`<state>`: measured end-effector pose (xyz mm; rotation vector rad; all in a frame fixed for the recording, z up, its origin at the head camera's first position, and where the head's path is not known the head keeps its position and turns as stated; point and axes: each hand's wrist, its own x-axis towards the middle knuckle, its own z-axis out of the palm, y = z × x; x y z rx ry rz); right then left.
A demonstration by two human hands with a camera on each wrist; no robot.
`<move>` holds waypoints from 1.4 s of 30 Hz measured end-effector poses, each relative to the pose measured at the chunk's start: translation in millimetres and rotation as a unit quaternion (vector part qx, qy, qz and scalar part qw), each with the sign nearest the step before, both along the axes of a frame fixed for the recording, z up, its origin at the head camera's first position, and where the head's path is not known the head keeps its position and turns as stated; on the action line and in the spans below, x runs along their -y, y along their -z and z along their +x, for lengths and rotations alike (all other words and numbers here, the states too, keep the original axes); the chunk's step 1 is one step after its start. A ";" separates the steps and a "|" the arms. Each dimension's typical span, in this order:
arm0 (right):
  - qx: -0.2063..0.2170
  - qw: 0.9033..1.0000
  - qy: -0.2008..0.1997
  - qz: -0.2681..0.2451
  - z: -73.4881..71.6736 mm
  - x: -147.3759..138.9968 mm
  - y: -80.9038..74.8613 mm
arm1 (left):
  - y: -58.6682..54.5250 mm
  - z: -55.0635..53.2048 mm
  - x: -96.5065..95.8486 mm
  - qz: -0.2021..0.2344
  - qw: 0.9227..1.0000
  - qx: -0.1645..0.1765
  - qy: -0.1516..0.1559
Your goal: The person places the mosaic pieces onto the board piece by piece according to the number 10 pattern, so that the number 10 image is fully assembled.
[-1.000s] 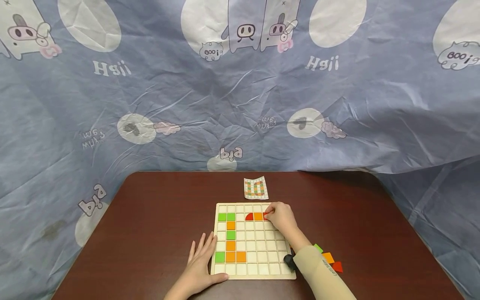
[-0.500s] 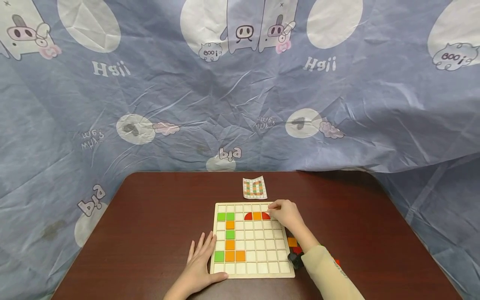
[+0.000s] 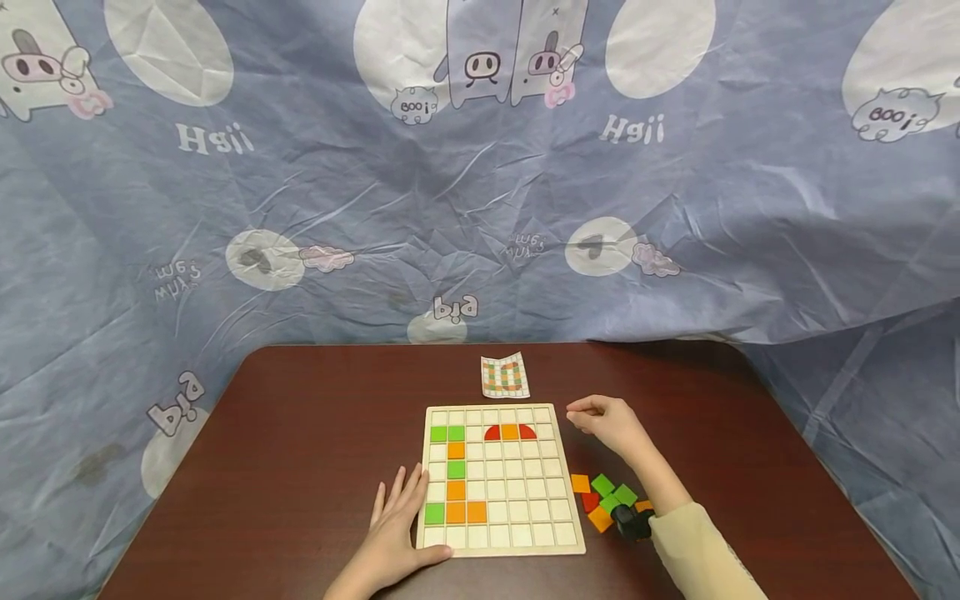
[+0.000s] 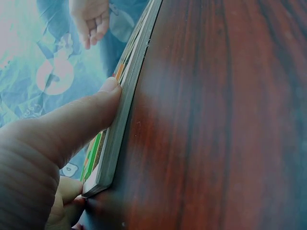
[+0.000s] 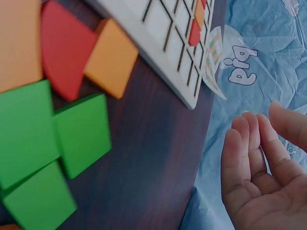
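A pale wooden grid board (image 3: pixel 517 492) lies flat on the table. In its second row an orange square tile (image 3: pixel 510 432) sits between two red quarter-round tiles (image 3: pixel 492 433). Green square tiles (image 3: pixel 456 470) and orange ones fill several cells on the left side. My left hand (image 3: pixel 390 533) rests at the board's front left corner, fingers spread along the left edge, thumb (image 4: pixel 91 112) on the front edge. Off the board's far right corner, my right hand (image 3: pixel 611 423) hovers over the table with loosely bent fingers. In the right wrist view its palm (image 5: pixel 273 191) faces the camera and holds nothing.
Loose green tiles (image 3: pixel 603 485), orange tiles (image 3: pixel 580 483) and a red tile (image 3: pixel 590 502) lie right of the board. A black object (image 3: pixel 632 522) is at the right wrist. Behind the board lies a patterned card (image 3: pixel 505 377). A printed cloth (image 3: pixel 420 200) hangs behind the table.
My right hand has let go of the right-hand red quarter-round tile, now lying in its cell, and moved right, off the board. More loose tiles show. The left hand stays at the board's corner.
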<state>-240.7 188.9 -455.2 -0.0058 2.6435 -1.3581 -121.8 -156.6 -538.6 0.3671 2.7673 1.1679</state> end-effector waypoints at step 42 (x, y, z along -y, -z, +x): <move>-0.020 0.993 -0.101 0.061 50.5 -19.5 37.3 | 0.3 0.7 0.5 0.007 1.000 0.006 0.002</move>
